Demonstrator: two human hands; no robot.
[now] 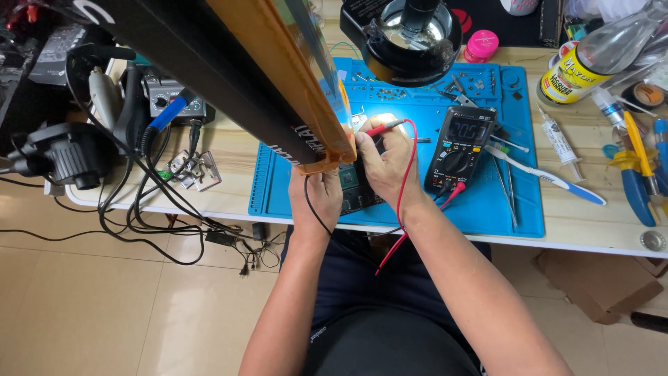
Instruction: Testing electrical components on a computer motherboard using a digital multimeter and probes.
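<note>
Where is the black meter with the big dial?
In the head view, the black meter lies on the blue mat, just right of the right hand holding the red probe.

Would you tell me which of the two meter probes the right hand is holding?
The red probe, pinched in the right hand; its red lead loops down to the multimeter. The black lead runs over the left hand.

A long black and orange bar crosses the upper left of the frame, blurred, and covers the fingers of the left hand. The circuit board under both hands is mostly hidden. The meter digits are too small to tell. The bottle at upper right is cut off.
</note>
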